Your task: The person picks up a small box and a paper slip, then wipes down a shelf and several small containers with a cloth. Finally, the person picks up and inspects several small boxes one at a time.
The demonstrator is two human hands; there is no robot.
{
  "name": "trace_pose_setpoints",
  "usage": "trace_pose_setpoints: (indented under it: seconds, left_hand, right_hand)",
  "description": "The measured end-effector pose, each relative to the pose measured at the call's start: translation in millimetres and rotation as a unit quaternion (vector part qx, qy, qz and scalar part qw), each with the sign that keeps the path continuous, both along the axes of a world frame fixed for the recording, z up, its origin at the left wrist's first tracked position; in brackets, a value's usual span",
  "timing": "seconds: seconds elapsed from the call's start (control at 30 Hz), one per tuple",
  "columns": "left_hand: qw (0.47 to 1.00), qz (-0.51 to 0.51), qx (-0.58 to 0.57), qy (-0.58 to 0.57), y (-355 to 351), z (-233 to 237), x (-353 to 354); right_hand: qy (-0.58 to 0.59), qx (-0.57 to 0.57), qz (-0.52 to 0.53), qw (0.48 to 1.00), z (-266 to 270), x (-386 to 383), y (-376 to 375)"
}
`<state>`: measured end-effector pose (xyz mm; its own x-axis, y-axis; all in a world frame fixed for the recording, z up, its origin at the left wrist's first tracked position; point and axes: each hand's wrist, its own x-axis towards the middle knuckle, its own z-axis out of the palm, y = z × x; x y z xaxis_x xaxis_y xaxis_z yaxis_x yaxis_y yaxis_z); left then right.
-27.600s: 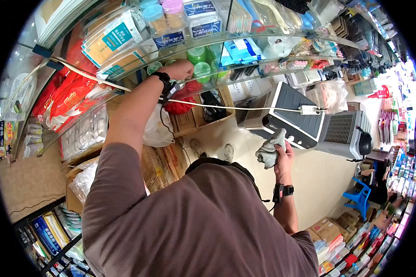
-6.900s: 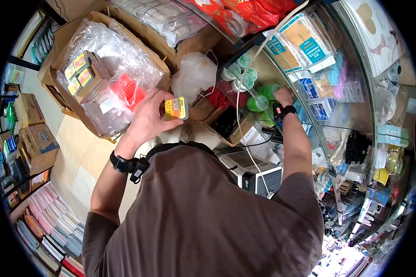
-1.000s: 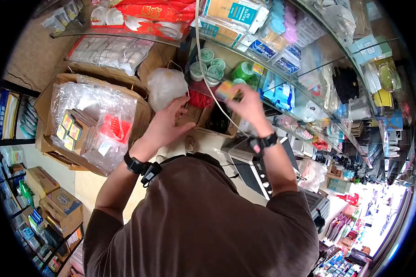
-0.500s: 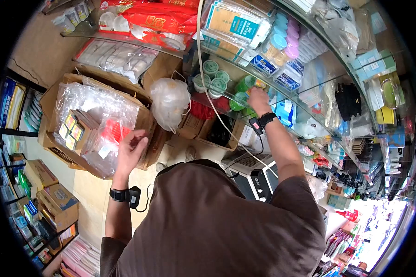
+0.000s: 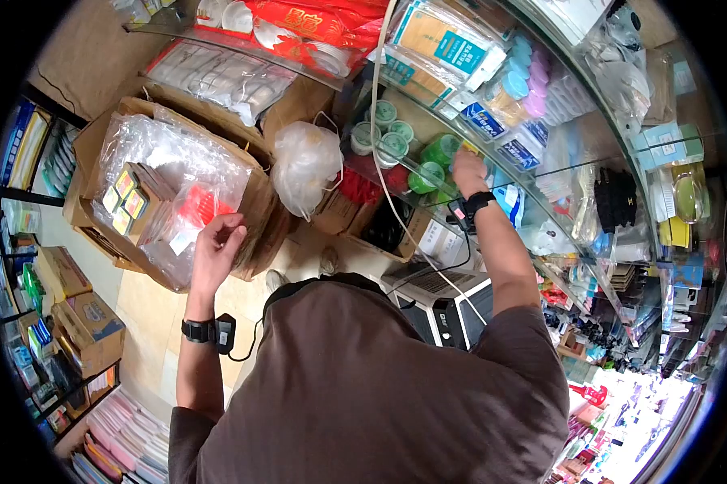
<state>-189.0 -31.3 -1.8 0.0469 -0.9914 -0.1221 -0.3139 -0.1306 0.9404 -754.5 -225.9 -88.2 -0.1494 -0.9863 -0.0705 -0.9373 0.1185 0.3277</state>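
My right hand (image 5: 469,172) reaches onto the glass shelf, beside the green tubs (image 5: 426,178). Its fingers are bent together against something with a yellow patch (image 5: 469,148), mostly hidden by the hand. More tubs with pale green lids (image 5: 392,148) stand to the left on the same shelf. My left hand (image 5: 217,246) hovers by the near edge of the open cardboard box (image 5: 89,169), fingers loosely bent and apart, with nothing in them. Clear plastic wrap (image 5: 170,153), a red item (image 5: 198,206) and a stack of hexagonal packs (image 5: 125,199) lie in that box.
A tied white plastic bag (image 5: 305,165) sits between box and shelf. A pale cable (image 5: 377,105) hangs across the shelf front. Below stands a black and white machine (image 5: 444,310). Upper glass shelves hold packaged goods (image 5: 444,44). Stocked racks (image 5: 73,323) line the left.
The view has shifted slightly. My right hand stays among the green tubs, with its fingers a little further in. My left hand has moved slightly away from the red item.
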Motion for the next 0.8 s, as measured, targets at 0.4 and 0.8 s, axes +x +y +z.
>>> trace_pose_setpoints:
  seconds: [0.4,0.8]
  left_hand:
    - [0.987,0.103,-0.055,-0.113,-25,-1,117]
    - [0.861,0.201,0.108,-0.455,-42,-42,314]
  right_hand:
    - [-0.205,-0.116,0.077,0.969,41,25,43]
    - [-0.511,-0.146,0.019,0.847,-9,86,136]
